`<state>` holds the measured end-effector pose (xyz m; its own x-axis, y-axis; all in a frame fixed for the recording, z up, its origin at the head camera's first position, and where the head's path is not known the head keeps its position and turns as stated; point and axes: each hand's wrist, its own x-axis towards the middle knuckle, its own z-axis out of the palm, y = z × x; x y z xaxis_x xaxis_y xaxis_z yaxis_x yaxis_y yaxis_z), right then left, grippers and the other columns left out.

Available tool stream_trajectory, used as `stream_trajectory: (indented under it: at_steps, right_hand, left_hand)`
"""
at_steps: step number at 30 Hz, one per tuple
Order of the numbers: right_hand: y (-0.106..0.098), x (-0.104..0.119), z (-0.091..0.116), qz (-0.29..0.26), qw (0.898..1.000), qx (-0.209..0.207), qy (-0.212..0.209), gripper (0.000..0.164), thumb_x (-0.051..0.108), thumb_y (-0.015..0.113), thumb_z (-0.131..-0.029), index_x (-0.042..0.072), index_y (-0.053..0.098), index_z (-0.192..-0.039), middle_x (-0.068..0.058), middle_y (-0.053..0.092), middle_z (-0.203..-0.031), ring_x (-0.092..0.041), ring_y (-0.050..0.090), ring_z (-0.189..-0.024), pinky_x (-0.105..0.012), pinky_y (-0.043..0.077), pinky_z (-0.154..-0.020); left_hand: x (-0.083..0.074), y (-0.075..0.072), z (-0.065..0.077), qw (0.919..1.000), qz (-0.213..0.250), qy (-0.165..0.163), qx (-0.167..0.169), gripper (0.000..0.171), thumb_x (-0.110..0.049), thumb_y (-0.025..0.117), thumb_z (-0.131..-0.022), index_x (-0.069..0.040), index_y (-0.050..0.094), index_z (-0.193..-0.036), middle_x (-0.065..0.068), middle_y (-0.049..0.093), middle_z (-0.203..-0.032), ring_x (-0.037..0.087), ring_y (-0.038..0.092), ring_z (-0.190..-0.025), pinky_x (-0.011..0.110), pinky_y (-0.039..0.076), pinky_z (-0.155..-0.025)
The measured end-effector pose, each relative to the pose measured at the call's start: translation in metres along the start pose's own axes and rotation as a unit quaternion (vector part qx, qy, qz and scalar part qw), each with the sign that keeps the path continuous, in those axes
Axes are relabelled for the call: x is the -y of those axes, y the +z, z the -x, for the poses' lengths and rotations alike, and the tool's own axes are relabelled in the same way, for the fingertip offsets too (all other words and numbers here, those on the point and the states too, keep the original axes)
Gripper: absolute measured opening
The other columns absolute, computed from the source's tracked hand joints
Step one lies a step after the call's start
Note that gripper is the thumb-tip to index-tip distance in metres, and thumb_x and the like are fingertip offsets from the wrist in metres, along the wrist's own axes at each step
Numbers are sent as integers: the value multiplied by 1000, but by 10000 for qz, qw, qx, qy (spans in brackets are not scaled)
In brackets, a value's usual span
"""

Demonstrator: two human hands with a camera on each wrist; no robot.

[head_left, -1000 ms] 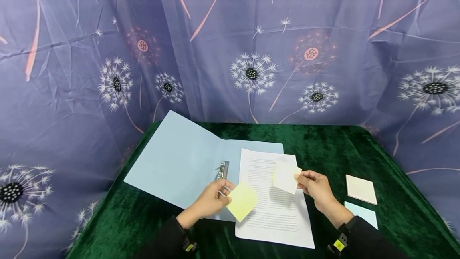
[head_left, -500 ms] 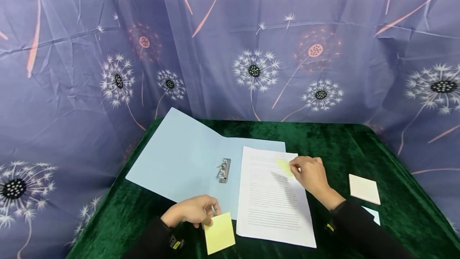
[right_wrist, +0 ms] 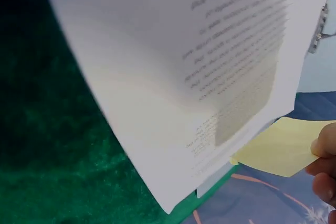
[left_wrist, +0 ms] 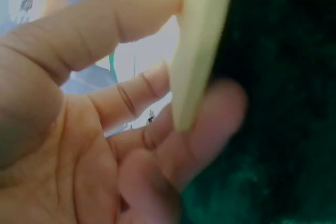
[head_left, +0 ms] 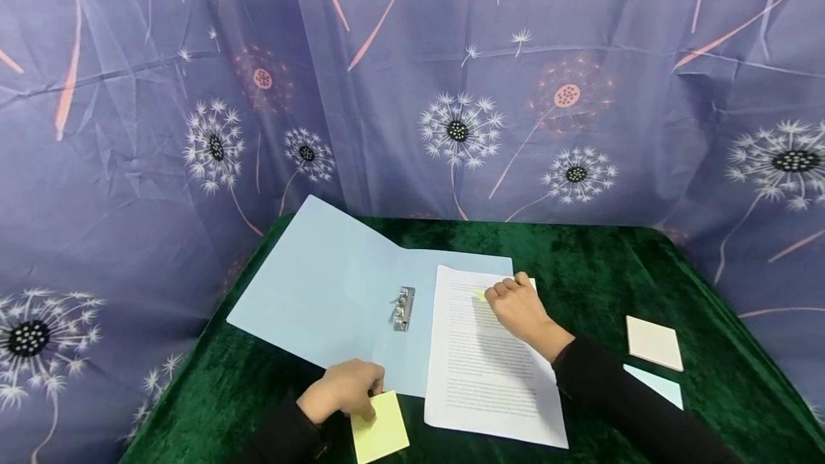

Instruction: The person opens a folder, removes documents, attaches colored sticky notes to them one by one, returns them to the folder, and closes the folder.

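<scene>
My left hand grips a yellow sticky note pad in front of the folder's lower edge. In the left wrist view, the thumb lies on one face of the pad and fingers on the other. Over the upper part of a printed page, my right hand pinches a single yellow sticky note. The right wrist view shows this note by the page's top edge, held at its far end between thumb and fingers. From the head, the hand covers most of the note.
Under the page lies an opened light blue folder with a metal clip near its fold. A cream pad and a light blue pad lie on the green cloth at right. A patterned curtain hangs behind.
My left hand has drawn the pad left and toward me, off the page. My right hand has carried the note up and left over the page's top, turning palm down.
</scene>
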<state>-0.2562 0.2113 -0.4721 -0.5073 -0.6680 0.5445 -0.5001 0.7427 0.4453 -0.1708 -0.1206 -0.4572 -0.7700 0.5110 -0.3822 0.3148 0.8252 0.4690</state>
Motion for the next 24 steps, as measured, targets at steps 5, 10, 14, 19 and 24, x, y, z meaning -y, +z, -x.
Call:
stream_trajectory:
  at_steps: [5, 10, 14, 19, 24]
  right_hand:
    - [8, 11, -2, -414, 9979, 491, 83, 29, -2, 57, -82, 10, 41, -61, 0, 30, -56, -13, 22, -55, -35, 21, -66]
    - [9, 23, 1, -839, 9912, 971, 326, 25, -1, 65, -79, 12, 52, -63, 0, 34, -55, -14, 29, -53, -36, 20, -66]
    - [9, 29, 6, -1112, 9817, 1459, 505, 15, 3, 68, -78, 11, 59, -69, -2, 44, -60, -17, 40, -56, -35, 23, -63]
    - [6, 32, 10, -1516, 9638, 2089, 671, 8, 6, 70, -80, 11, 65, -77, -3, 56, -71, -21, 53, -64, -35, 32, -60]
    - [2, 29, 10, -2018, 9396, 2646, 804, 6, 10, 72, -81, 11, 67, -82, -4, 63, -79, -22, 59, -72, -37, 36, -61]
  left_hand:
    - [-7, 2, 2, 9968, -789, -11, -151, 34, -9, 82, -71, -15, 48, -74, -4, 37, -64, 12, 33, -59, 32, 26, -59]
    - [-15, 4, 1, 9891, -1459, -143, -143, 33, -14, 83, -72, -17, 50, -74, -4, 43, -64, 13, 39, -58, 31, 31, -58]
    - [-19, 6, -3, 9852, -1683, -301, -72, 29, -16, 83, -72, -17, 55, -77, -3, 47, -66, 14, 43, -58, 31, 37, -57]
    - [-21, 7, -5, 9838, -1747, -384, -116, 29, -15, 85, -69, -16, 58, -78, -3, 48, -66, 15, 44, -58, 31, 39, -55]
    - [-23, 5, -7, 9833, -1773, -390, -105, 28, -13, 85, -69, -15, 58, -77, -2, 48, -66, 15, 44, -57, 31, 37, -54]
